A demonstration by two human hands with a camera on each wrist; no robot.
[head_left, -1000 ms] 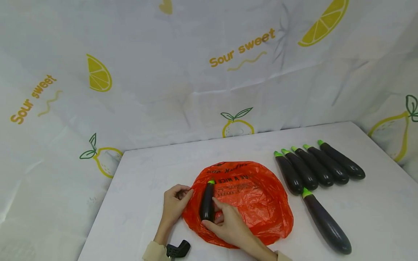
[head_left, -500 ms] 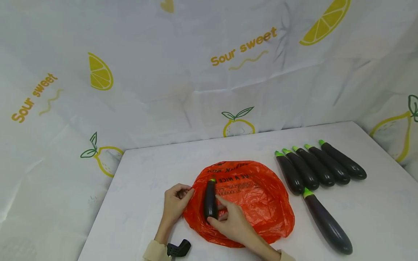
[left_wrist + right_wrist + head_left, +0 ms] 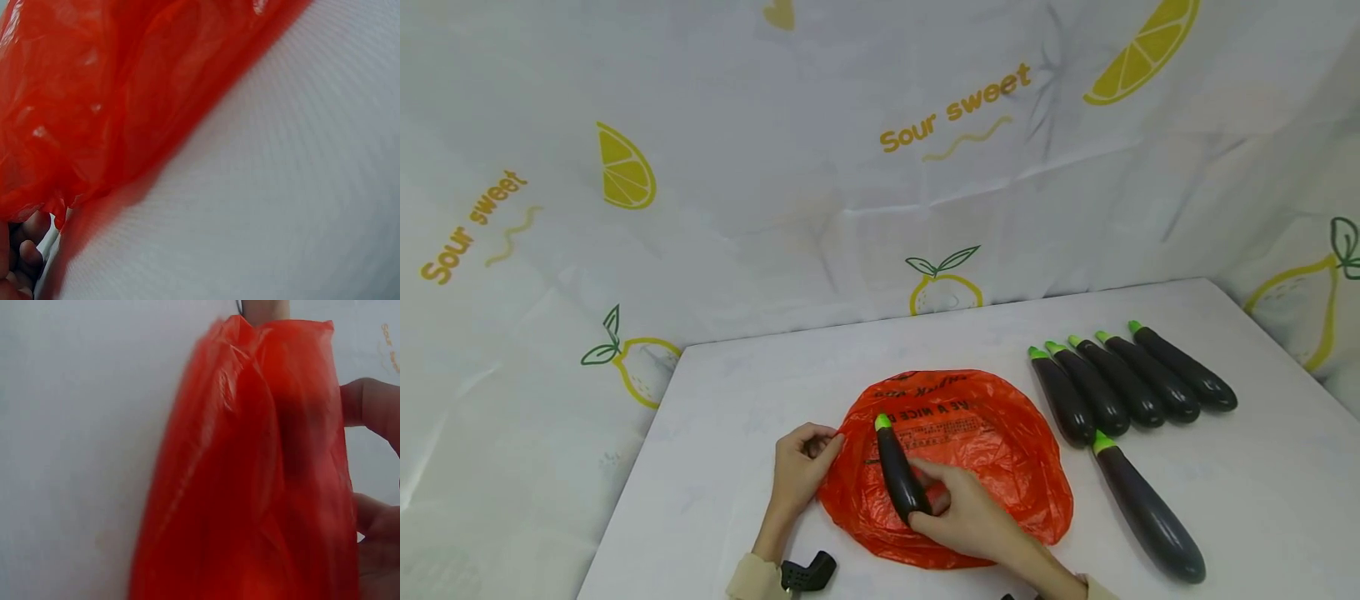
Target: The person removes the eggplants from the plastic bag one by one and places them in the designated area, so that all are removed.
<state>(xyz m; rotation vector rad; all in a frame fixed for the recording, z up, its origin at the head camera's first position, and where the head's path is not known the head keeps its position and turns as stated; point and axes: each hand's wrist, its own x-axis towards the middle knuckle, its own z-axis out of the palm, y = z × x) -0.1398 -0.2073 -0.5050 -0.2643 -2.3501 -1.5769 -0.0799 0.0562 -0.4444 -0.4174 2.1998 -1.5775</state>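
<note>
A red plastic bag (image 3: 1000, 467) with black print lies spread with its mouth wide in the head view. My left hand (image 3: 805, 462) pinches the bag's left rim; its curled fingers (image 3: 28, 253) show at the left wrist view's lower left. My right hand (image 3: 970, 517) grips a dark eggplant (image 3: 897, 467) by its thick lower end, with the green stem pointing up and left. This eggplant is within the bag's outline; whether it touches the bag's bottom I cannot tell. In the right wrist view, the bag's red wall (image 3: 219, 487) hides most of the eggplant, and fingers (image 3: 378, 531) show at right.
Several eggplants (image 3: 1120, 383) lie side by side at the right of the white table (image 3: 752, 375). Another eggplant (image 3: 1150, 517) lies apart, nearer the front, its stem close to the row. A black wrist device (image 3: 808, 573) sits beside the left sleeve. A printed cloth hangs behind.
My right hand has moved right, carrying the eggplant's lower end with it. The eggplant went from nearly straight to tilted. My left hand stays on the bag's rim.
</note>
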